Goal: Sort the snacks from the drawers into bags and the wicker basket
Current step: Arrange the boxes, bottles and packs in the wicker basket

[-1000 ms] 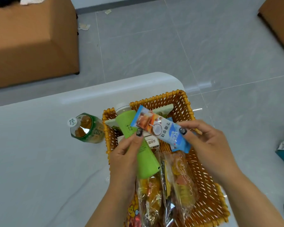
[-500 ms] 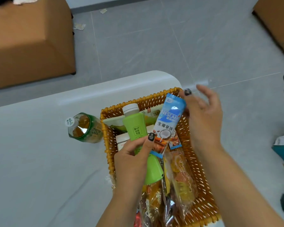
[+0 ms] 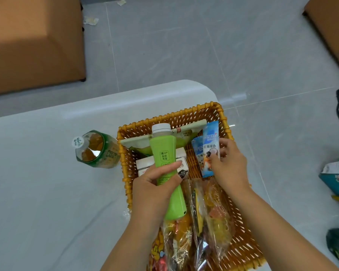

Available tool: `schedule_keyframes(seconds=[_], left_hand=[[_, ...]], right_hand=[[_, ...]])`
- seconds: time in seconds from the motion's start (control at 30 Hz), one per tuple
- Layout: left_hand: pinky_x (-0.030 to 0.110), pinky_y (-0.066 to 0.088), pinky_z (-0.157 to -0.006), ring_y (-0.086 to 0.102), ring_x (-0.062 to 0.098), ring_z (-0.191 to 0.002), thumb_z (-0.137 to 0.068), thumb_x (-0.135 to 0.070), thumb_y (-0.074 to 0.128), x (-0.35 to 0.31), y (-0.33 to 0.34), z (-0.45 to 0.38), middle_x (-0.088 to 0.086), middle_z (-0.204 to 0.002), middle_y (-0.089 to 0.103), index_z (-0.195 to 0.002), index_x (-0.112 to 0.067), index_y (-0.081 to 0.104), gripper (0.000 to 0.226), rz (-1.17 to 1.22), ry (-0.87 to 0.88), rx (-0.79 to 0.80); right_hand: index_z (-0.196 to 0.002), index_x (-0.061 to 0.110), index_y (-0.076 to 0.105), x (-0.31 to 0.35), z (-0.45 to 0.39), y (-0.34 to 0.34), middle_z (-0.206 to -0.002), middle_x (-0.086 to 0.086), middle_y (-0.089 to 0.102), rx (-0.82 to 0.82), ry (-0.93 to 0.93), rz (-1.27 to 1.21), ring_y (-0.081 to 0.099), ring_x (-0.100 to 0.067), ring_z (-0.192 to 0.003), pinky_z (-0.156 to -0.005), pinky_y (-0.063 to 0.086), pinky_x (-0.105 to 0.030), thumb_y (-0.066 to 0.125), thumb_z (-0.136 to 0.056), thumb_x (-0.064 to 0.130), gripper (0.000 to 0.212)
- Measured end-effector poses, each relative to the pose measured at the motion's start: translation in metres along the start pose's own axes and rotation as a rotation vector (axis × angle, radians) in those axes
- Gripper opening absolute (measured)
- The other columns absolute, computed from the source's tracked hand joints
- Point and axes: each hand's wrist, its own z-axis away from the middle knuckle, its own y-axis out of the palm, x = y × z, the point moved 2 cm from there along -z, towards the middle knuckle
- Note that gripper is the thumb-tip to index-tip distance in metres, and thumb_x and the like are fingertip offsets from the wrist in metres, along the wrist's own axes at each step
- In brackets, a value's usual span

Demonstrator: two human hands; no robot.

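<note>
Snacks are gathered in the woven honey-coloured wicker basket [image 3: 226, 122], which stands on the pale grey surface [image 3: 37, 192] at about 3 o'clock. Outside it, at 9 o'clock of the basket and just beside its wall, an amber tea bottle with a green label [image 3: 95, 150] stands upright. Inside, a slim bright-green plastic bottle with a white cap [image 3: 164, 153] is gripped about its middle by the left hand [image 3: 155, 189], the fingers curled round it; it lies tilted over white cartons [image 3: 145, 165] and a pale green pouch [image 3: 182, 132]. Clear crinkly packets of orange and yellow sweets [image 3: 213, 212] fill the 6 o'clock end. At 2 o'clock of the basket, two blue flat coffee sachets [image 3: 208, 147] are pinched by the right hand [image 3: 229, 165], thumb in front.

The sachets are judged light, thin and pliable, with a slick film; a pinch across the flat middle should serve. The bottle is judged stiffer and heavier, best taken round the waist.
</note>
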Motion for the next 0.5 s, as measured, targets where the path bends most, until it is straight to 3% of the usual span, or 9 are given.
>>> schedule_keyframes(seconds=[0.07, 0.17, 0.27, 0.33, 0.43, 0.5], left_hand=[[0.024, 0.059, -0.069, 0.069, 0.003, -0.087, -0.078, 0.002, 0.075, -0.001, -0.001, -0.002, -0.015, -0.105, 0.072, -0.075, -0.040, 0.079, 0.042, 0.009, 0.006, -0.003], [0.023, 0.058, -0.068, 0.069, 0.004, -0.090, -0.079, 0.000, 0.074, -0.003, -0.002, -0.004, -0.014, -0.108, 0.071, -0.075, -0.041, 0.079, 0.042, 0.021, 0.008, -0.009], [0.021, 0.057, -0.067, 0.068, 0.004, -0.089, -0.080, 0.001, 0.074, -0.002, -0.004, -0.007, -0.019, -0.102, 0.071, -0.074, -0.040, 0.079, 0.041, -0.010, -0.006, 0.004], [0.020, 0.056, -0.067, 0.068, 0.004, -0.090, -0.080, 0.001, 0.074, -0.003, -0.004, -0.008, -0.019, -0.103, 0.072, -0.075, -0.039, 0.080, 0.041, -0.032, -0.006, 0.030], [0.015, 0.054, -0.064, 0.067, 0.001, -0.090, -0.081, 0.001, 0.074, -0.003, -0.002, -0.011, -0.023, -0.099, 0.072, -0.074, -0.040, 0.079, 0.042, -0.044, -0.003, 0.049], [0.016, 0.055, -0.064, 0.068, 0.000, -0.089, -0.081, -0.001, 0.074, -0.002, 0.000, -0.013, -0.021, -0.101, 0.072, -0.075, -0.041, 0.079, 0.041, -0.041, -0.005, 0.036]], right_hand=[[-0.126, 0.019, 0.048, -0.014, -0.013, 0.016, -0.108, -0.004, 0.067, 0.079, -0.022, 0.198, 0.067, -0.016, -0.089, -0.060, 0.054, -0.024, 0.054, -0.098, 0.022, 0.029], [-0.125, 0.016, 0.047, -0.033, -0.027, 0.036, -0.112, -0.010, 0.067, 0.157, 0.099, 0.175, 0.067, -0.022, -0.094, -0.067, 0.058, -0.033, 0.051, -0.099, 0.017, 0.027], [-0.131, 0.013, 0.046, -0.041, -0.031, 0.052, -0.119, -0.012, 0.064, 0.210, 0.123, 0.057, 0.065, -0.021, -0.098, -0.063, 0.051, -0.019, 0.051, -0.098, 0.011, 0.033], [-0.134, 0.014, 0.045, -0.043, -0.032, 0.057, -0.121, -0.011, 0.063, 0.208, 0.100, 0.044, 0.064, -0.022, -0.101, -0.066, 0.048, -0.018, 0.053, -0.098, 0.010, 0.038], [-0.130, 0.016, 0.046, -0.049, -0.038, 0.061, -0.119, -0.012, 0.064, 0.209, 0.017, 0.190, 0.064, -0.028, -0.105, -0.081, 0.054, -0.032, 0.054, -0.097, 0.014, 0.034], [-0.129, 0.016, 0.044, -0.052, -0.040, 0.063, -0.114, -0.015, 0.065, 0.260, -0.016, 0.345, 0.066, -0.031, -0.100, -0.082, 0.057, -0.043, 0.053, -0.097, 0.018, 0.033]])
